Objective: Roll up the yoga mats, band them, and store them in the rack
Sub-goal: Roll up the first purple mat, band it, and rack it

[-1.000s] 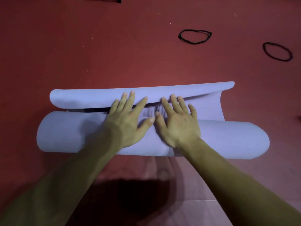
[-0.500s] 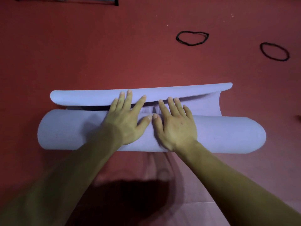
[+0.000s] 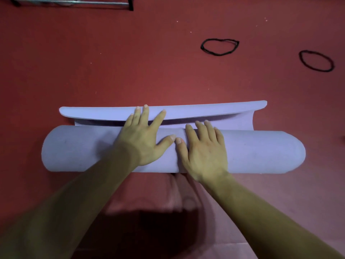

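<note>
1. Yoga mat (image 3: 261, 152): lavender, mostly wound into a thick roll lying crosswise on the red floor (image 3: 130, 62). All positions below are given relative to this roll.
2. Free end (image 3: 205, 109): the part of the mat not yet wound, just beyond the roll. Its far edge curls up and back toward the roll along the whole width.
3. Left hand (image 3: 143, 139): palm down on top of the roll, left of its middle, with the fingers (image 3: 144, 113) straight and spread. The fingertips reach past the roll onto the curled free end. The hand presses and grasps nothing.
4. Right hand (image 3: 203, 148): palm down on the roll, just right of its middle. The fingers (image 3: 200, 128) are straight and slightly parted, with their tips at the roll's far crest. It also presses without grasping. The two thumb tips lie just beside each other at the roll's middle.
5. First band (image 3: 219, 46): a black loop flat on the floor, well beyond the roll's right half.
6. Second band (image 3: 316, 60): a like loop beyond the roll's right end, apart from the first.
7. Rack (image 3: 74, 2): a dark frame with a metal bar, far beyond the roll's left half and only partly in view.
</note>
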Available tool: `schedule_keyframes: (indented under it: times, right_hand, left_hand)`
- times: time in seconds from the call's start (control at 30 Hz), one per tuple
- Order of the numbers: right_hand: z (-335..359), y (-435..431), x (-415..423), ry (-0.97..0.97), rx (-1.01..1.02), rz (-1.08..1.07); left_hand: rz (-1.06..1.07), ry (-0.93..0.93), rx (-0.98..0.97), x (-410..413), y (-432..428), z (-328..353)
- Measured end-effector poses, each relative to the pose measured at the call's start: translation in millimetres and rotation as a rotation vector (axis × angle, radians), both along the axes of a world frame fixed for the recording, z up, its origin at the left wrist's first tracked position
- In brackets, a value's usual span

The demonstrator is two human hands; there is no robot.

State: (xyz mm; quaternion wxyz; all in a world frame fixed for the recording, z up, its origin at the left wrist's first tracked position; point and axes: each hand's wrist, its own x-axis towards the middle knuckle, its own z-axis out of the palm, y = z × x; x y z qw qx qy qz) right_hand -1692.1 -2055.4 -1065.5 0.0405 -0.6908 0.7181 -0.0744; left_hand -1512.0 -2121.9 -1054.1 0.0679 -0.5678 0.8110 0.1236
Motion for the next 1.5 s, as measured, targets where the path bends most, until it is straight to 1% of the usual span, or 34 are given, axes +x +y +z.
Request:
schedule_keyframes:
  times: [0.1, 0.27, 0.33, 0.47, 0.6, 0.7, 0.83, 0.97, 1.07, 1.13, 1.33, 1.43, 1.5]
  right_hand:
    - [3, -13, -1, -0.026, 0.069, 0.0]
    - [2, -1, -1, -0.043, -0.015, -0.031]
    - [3, -1, -1, -0.037, 0.041, -0.024]
    - [14, -30, -5, -0.012, 0.178, 0.012]
    - [17, -52, -8, -0.011, 0.261, 0.013]
    - [20, -69, -10, -0.007, 0.336, 0.012]
    - [24, -88, -13, -0.016, 0.378, 0.025]
    - [24, -89, -13, -0.016, 0.382, 0.03]
    - [25, -90, -13, -0.023, 0.382, 0.032]
    - [25, -89, -13, -0.024, 0.386, 0.032]
    - [24, -85, -12, -0.038, 0.371, 0.032]
    - [22, -72, -12, -0.056, 0.29, 0.041]
    - [18, -57, -10, -0.06, 0.2, 0.065]
  left_hand:
    - [-0.009, 0.01, -0.061, 1, -1, -1]
    - [0.02, 0.031, -0.03, -1, -17, -3]
    - [0.036, 0.054, -0.027, -2, -24, -3]
    - [0.055, 0.057, -0.017, -5, -38, -1]
    - [0.105, 0.101, -0.036, -7, -46, 0]
    - [0.07, 0.094, -0.136, -6, -47, -6]
    - [0.033, 0.13, -0.243, -4, -48, -16]
    - [0.014, 0.16, -0.423, -7, -38, -24]
    - [0.028, 0.165, -0.491, -10, -34, -20]
    - [0.029, 0.143, -0.489, -11, -33, -18]
    - [0.051, 0.102, -0.393, -12, -33, -20]
    - [0.037, 0.116, -0.424, -10, -29, -21]
    - [0.027, 0.13, -0.456, -8, -23, -24]
